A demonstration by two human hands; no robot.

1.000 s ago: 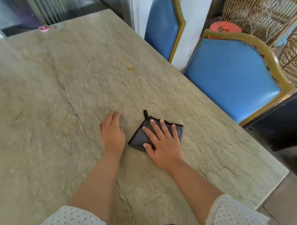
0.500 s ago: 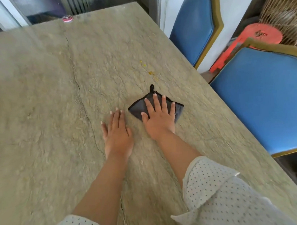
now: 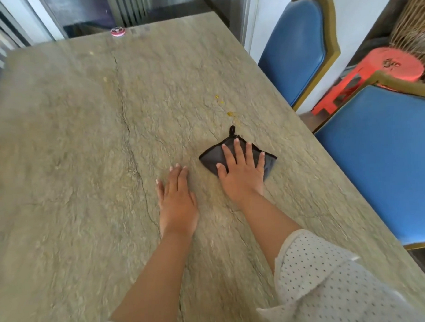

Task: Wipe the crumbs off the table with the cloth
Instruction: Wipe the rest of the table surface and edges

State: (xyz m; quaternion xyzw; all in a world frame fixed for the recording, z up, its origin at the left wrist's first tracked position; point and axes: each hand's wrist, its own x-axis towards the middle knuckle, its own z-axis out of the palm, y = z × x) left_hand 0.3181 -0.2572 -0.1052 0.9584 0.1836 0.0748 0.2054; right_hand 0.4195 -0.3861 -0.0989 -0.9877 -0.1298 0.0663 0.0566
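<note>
Head cam view: big rectangular table [image 3: 72, 154] with a beige-green, rough stone-look top and a long dark crack [image 3: 130, 140] running down the middle. There's loads of bare surface to the left and up ahead to the far edge, where a small round red-and-white cap [image 3: 118, 32] sits. The right edge is a lot closer to the action, with two blue padded chairs in gold frames ( [image 3: 296, 47] and [image 3: 381, 153]) standing beside it and a red plastic stool [image 3: 394, 64] behind them. The folded dark grey cloth [image 3: 212, 157] lies flat on the table right of centre, with its little hanging loop pointing away from the person. The right hand [image 3: 241, 174] lies on top of it, palm down, fingers straight and fanned apart, pressing rather than gripping. The left hand [image 3: 178, 201] is flat on the bare stone just beside it and a bit nearer the body, fingers straight and close together, holding nothing. A white dotted sleeve [image 3: 316, 278] covers the right upper arm. The yellow crumbs [image 3: 229, 113] sit just past the loop, with a few more [image 3: 219, 99] further on. Compared with a second ago, the cloth has slid forward and closed most of the gap to the crumbs, while the left hand now trails behind it instead of sitting level.
</note>
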